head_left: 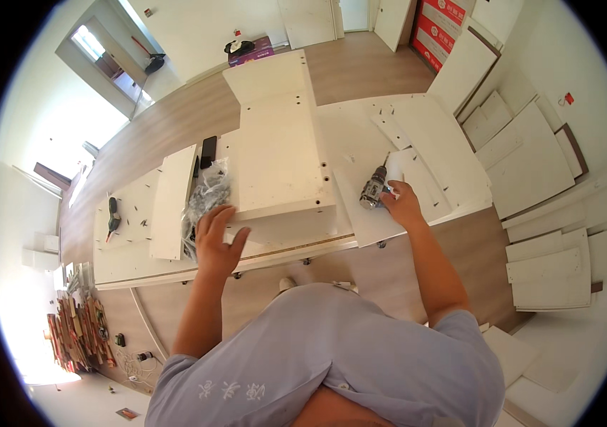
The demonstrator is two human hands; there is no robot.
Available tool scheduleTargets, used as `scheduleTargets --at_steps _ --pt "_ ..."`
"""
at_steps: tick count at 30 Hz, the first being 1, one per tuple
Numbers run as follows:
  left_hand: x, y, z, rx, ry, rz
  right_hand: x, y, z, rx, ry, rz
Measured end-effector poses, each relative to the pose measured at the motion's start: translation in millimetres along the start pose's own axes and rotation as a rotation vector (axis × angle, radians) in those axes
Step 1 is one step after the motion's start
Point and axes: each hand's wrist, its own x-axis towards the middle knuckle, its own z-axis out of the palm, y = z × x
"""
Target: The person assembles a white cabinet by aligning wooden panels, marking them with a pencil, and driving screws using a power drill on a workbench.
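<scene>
My right hand [404, 206] curls its fingers at the handle of a grey cordless drill [373, 189], whose bit points away from me above a white panel. A white object [395, 169] lies just beyond those fingers; its kind is unclear. My left hand [218, 240] is open, thumb spread, at the near left corner of a white box-like cabinet piece [282, 160]. That piece stands between my hands and has dark holes along its right edge. Beside my left fingers sits a clear plastic bag [209, 192] of small grey parts.
White panels [174, 206] and scattered screws cover the low worktop. A black phone [209, 151] lies near the bag, and a dark green tool [113, 215] farther left. More panels [531, 160] lean on the right wall. A purple box [252, 51] stands at the back.
</scene>
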Motion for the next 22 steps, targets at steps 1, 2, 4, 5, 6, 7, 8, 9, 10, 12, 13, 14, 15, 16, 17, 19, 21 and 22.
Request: scheduleTargets --at_steps 1,2,4,5,6,7,8,9,10,12,13,14,15,16,17,19,21,22 --pt "-12 -15 -3 -0.024 0.072 -0.068 2 -15 -6 0.059 -0.029 0.042" --pt "-28 -38 -1 -0.164 0.114 -0.168 7 -31 -10 0.090 -0.061 0.034" --pt "-60 -85 14 -0.455 0.200 -0.357 21 -74 -18 0.147 -0.119 0.013" --pt "-73 -100 19 -0.597 0.131 -0.495 24 -106 -22 0.147 -0.132 -0.001" --pt "-83 -114 22 -0.739 0.061 -0.630 26 -146 -24 0.147 -0.147 -0.017" --pt "-89 -126 28 -0.887 -0.020 -0.756 30 -176 -22 0.145 -0.152 -0.029" --pt "-90 -138 37 -0.935 -0.087 -0.771 42 -191 -15 0.185 -0.208 -0.020" --pt "-92 -149 45 -0.981 -0.153 -0.788 52 -211 -8 0.166 -0.220 -0.008" --pt "-92 -158 49 -1.022 -0.218 -0.809 61 -232 2 0.149 -0.239 0.004" --pt "-77 -179 61 -1.040 -0.250 -0.829 86 -263 18 0.039 -0.250 0.054" --pt "-66 -187 66 -1.046 -0.265 -0.842 102 -269 31 -0.051 -0.243 0.088" --pt "-52 -196 71 -1.063 -0.279 -0.843 117 -274 42 -0.141 -0.236 0.123" --pt "-38 -205 81 -1.069 -0.315 -0.845 130 -275 51 -0.208 -0.245 0.161" --pt "-24 -212 93 -1.073 -0.355 -0.844 142 -273 56 -0.274 -0.251 0.202" --pt "-9 -217 106 -1.078 -0.396 -0.843 148 -272 58 -0.340 -0.257 0.246" --pt "13 -218 127 -1.128 -0.521 -0.895 153 -266 62 -0.295 -0.228 0.270" --pt "29 -214 137 -1.274 -0.707 -0.941 162 -240 68 -0.199 -0.180 0.252" --pt "31 -218 136 -1.384 -0.817 -0.972 162 -246 73 -0.103 -0.190 0.275"
